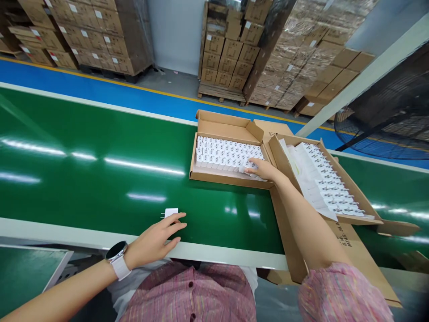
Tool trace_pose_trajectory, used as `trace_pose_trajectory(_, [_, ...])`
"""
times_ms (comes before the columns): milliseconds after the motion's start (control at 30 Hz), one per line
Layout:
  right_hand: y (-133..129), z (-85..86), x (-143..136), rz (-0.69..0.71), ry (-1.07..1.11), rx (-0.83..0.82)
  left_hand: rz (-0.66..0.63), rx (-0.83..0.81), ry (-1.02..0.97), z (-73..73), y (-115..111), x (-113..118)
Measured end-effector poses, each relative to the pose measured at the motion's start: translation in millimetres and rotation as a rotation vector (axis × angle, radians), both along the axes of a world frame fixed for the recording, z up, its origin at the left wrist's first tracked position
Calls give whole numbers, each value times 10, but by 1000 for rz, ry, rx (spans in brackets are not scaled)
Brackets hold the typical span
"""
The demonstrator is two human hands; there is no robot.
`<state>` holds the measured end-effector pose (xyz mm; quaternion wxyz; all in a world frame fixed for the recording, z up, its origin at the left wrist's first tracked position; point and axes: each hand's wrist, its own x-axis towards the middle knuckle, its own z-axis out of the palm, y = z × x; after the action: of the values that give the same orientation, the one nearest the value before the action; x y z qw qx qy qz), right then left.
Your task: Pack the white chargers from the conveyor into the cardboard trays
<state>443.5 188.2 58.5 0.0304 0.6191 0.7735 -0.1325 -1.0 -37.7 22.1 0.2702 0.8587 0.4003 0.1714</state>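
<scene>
A white plug charger [171,212] lies on the green conveyor belt [100,188], its two metal pins pointing left. Right beside it, partly over its lower edge, is my left hand [162,233], fingers spread and grasping nothing. My right hand [261,169] reaches into the open cardboard box [231,181], at the right end of rows of upright white chargers [221,154]. Its thumb and fingers close around one of those chargers, which they partly cover.
A second open box [360,219], tilted on a large carton [348,250], holds more chargers and white paper [308,179]. A fan [385,129] and a slanted white post [365,71] stand at right. Stacked cartons [231,62] sit on pallets beyond the belt.
</scene>
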Motion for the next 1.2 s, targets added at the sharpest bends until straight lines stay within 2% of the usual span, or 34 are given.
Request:
trace_pose_trajectory(133, [-15,-7,92,38,-45,-69,-5,54,5,0,26,-8])
trace_pose_trajectory(233, [-31,-80,75,58,-73,-107,-16,74,-1,13,49,-12])
trace_pose_trajectory(433, [-97,-203,85,32,-98,-89,-17,108,24,38,47,-17])
trace_pose_trajectory(700, [-40,-120,338,-1,-201,-10,-28,134,65,-5,39,-27])
trace_pose_trajectory(933, [-75,-156,472,-13,-270,26,-34,164,113,-32,32,-33])
trace_pose_trajectory(1067, [-152,-130,458,-16,-250,66,-41,166,131,-67,26,-48])
trace_pose_trajectory(1200, [-161,-133,294,30,-160,93,-44,167,139,-80,32,-42])
